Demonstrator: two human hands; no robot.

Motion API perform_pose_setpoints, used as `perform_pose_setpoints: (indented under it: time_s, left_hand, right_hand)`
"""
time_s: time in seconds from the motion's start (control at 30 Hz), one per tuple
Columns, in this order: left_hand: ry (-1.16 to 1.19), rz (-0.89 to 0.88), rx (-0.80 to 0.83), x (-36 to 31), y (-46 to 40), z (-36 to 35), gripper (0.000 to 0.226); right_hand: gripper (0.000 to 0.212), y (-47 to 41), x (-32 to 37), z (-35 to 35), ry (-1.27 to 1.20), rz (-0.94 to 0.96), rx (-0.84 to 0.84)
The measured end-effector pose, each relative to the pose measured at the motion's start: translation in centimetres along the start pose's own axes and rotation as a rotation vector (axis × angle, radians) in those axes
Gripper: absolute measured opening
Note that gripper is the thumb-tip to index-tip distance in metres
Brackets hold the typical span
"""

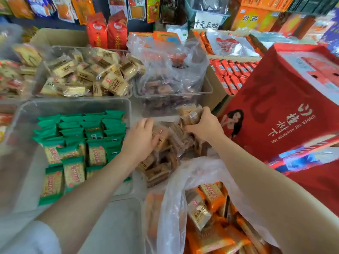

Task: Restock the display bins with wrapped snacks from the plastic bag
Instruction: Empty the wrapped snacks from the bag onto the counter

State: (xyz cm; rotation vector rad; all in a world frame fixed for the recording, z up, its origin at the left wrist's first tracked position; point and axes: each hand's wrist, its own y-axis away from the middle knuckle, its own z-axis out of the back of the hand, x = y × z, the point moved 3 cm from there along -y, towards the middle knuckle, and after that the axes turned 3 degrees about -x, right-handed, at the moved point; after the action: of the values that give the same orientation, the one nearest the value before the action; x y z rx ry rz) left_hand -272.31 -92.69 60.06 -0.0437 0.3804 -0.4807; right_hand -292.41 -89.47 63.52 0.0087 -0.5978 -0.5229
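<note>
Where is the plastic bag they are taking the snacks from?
In the head view the plastic bag sits low and right of centre, under the right forearm, just in front of the brown wrapped snacks and right of the green packets.
</note>
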Motion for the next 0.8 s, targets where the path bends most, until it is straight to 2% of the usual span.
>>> perform_pose_setpoints:
  time_s: [0.07,0.13,0.23,0.27,0.33,0.4,0.47,0.53,0.6,0.63,0.67,0.7,0.73,0.8]
  left_hand:
    - [0.064,-0.044,-0.051,0.3,1.4,0.4,0.043]
    - [0.165,-0.169,-0.076,-0.3,3.0,0.9,0.033]
    - [0.324,-0.357,-0.001,-2.9,5.7,1.4,0.033]
    - [0.354,-0.4,0.028,-3.9,6.4,1.5,0.033]
    - [0.396,-0.495,0.054,-5.8,7.9,1.5,0.029]
    - [0.406,-0.609,0.08,-7.6,9.3,1.1,0.027]
    - [0.395,-0.713,0.15,-9.1,10.5,0.2,0.025]
    - [0.315,-0.805,0.275,-10.3,11.7,-1.0,0.029]
    - [0.172,-0.897,0.388,-11.1,12.7,-2.6,0.032]
    - [0.08,-0.916,0.411,-11.4,13.0,-3.2,0.029]
    - [-0.037,-0.913,0.438,-11.7,13.3,-3.8,0.031]
    - [-0.162,-0.888,0.479,-11.8,13.4,-4.1,0.042]
    - [-0.238,-0.84,0.493,-11.8,13.6,-4.6,0.054]
    - [-0.317,-0.778,0.463,-12.0,14.1,-4.6,0.056]
  right_hand:
    - [0.062,-1.8,-1.2,-2.3,0.061,-0.066,0.038]
    - [0.071,-2.5,-2.7,-3.6,0.001,-0.147,0.032]
    - [0.097,-2.2,-4.9,-3.9,0.039,-0.186,-0.015]
    - [0.098,-1.8,-5.3,-3.7,0.089,-0.165,-0.018]
    - [0.078,0.0,-5.3,-2.3,0.123,-0.054,-0.013]
    - [0.046,3.0,-5.1,-0.1,0.093,0.132,-0.007]
    - [0.022,7.2,-5.4,2.2,0.055,0.32,-0.033]
    - [0.016,11.6,-6.2,3.9,0.12,0.538,-0.094]
    - [0.022,15.1,-8.0,4.1,0.384,0.749,-0.147]
    - [0.024,16.1,-9.4,4.0,0.524,0.774,-0.133]
    - [0.024,16.7,-11.0,3.7,0.64,0.746,-0.091]
    - [0.03,17.1,-12.5,3.5,0.721,0.658,-0.002]
    - [0.039,17.2,-14.5,3.0,0.758,0.55,0.108]
    - [0.045,17.7,-17.9,2.2,0.774,0.391,0.229]
